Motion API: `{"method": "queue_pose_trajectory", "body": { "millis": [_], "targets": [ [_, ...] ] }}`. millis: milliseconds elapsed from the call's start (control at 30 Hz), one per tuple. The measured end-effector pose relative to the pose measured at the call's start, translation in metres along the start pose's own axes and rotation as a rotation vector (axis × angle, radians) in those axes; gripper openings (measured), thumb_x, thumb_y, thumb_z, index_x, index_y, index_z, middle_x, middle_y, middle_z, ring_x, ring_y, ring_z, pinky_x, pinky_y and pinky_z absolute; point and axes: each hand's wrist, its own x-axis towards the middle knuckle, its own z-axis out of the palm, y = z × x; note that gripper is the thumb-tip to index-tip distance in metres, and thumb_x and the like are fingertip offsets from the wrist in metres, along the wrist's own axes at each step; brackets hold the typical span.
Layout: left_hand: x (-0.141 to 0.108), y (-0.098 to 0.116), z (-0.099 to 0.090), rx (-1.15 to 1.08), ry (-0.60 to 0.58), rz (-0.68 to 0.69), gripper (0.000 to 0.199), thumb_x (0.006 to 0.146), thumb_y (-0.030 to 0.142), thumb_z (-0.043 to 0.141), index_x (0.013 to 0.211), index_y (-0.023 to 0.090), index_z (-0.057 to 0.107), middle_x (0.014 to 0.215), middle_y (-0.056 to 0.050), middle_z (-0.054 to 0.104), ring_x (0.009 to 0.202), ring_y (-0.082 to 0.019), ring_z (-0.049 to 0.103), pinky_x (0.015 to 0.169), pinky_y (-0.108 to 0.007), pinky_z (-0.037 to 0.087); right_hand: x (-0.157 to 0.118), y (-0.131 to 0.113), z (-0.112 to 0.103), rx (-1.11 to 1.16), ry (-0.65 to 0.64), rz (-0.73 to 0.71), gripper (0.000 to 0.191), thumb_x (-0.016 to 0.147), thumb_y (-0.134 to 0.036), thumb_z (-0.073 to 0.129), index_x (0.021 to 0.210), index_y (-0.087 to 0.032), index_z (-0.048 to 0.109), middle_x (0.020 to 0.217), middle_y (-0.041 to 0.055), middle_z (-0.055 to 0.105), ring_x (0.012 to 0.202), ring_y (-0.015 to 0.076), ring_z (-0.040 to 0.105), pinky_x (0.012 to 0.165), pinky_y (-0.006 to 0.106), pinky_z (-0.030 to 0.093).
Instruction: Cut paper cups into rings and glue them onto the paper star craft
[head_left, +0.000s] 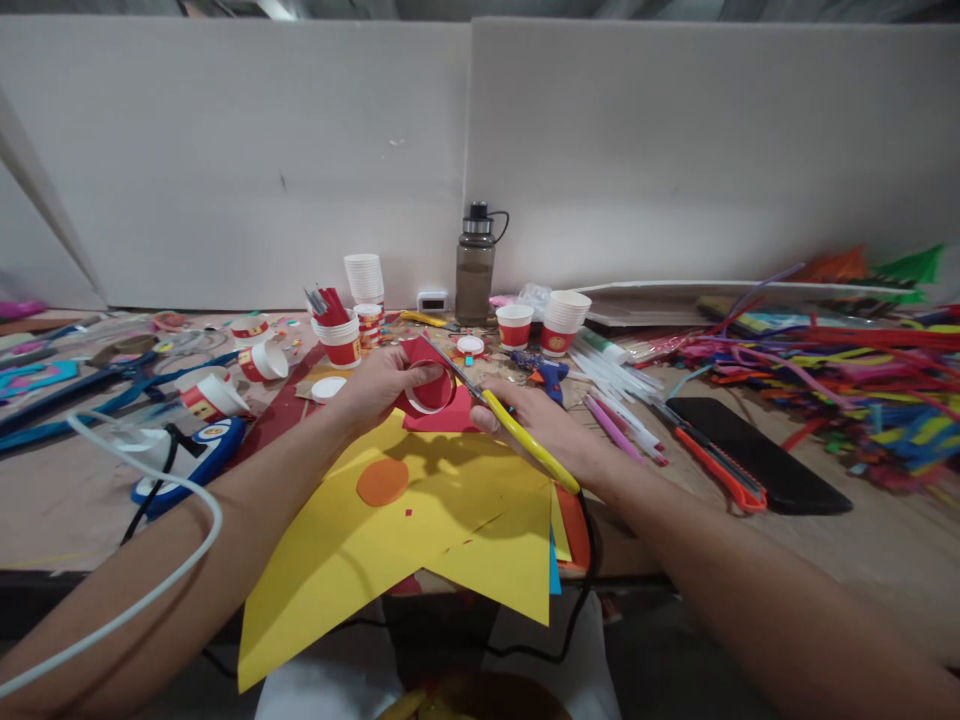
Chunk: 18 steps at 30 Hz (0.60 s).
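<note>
Nearest me, one white cable [216, 515] loops across my left forearm [247, 500]. Beyond it, yellow paper [352, 565] spreads beneath both hands; whether it is a single sheet or several, I can't tell. One orange disc [382, 482] rests on it, and a flat red sheet [446, 422] covers its far edge.

My left hand [390, 385] pinches one red paper piece [431, 398] with a curved white rim between thumb and fingers, raised above the sheets. My right hand [525, 415] is wrapped around one pair of scissors [500, 411] by the yellow handles. The scissors' long axis slants: tips away from me and to my left, handles back toward my right wrist, blades right at the red piece's edge.

Three tipped paper cups [264, 361] lie left. One bottle [474, 280] stands upright at the back. To my right lie one orange utility knife [720, 468] and, just beside it, one flat black object [761, 455].
</note>
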Motion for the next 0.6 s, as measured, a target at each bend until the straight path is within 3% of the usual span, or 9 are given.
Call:
{"method": "queue_pose_trajectory", "body": {
  "millis": [233, 600],
  "targets": [
    [0.0002, 0.0008, 0.0004, 0.001, 0.009, -0.023, 0.031, 0.062, 0.031, 0.082, 0.083, 0.011, 0.071, 0.071, -0.006, 0.070, 0.059, -0.014, 0.064, 0.055, -0.023, 0.049, 0.0007, -0.0006, -0.0016, 0.015, -0.025, -0.018, 0.040, 0.091, -0.057, 0.044, 0.080, -0.019, 0.050, 0.087, 0.0026, 0.057, 0.078, 0.0157, 0.049, 0.070, 0.029, 0.037],
    [-0.0014, 0.0030, 0.0070, -0.031, 0.061, -0.018, 0.039, 0.056, 0.030, 0.085, 0.086, 0.009, 0.071, 0.071, -0.008, 0.071, 0.061, -0.017, 0.066, 0.057, -0.026, 0.052, 0.0000, -0.0021, -0.0009, 0.044, -0.020, -0.014, 0.039, 0.091, -0.057, 0.044, 0.088, -0.018, 0.051, 0.093, 0.0030, 0.058, 0.083, 0.0166, 0.051, 0.073, 0.030, 0.039]
  ]
}}
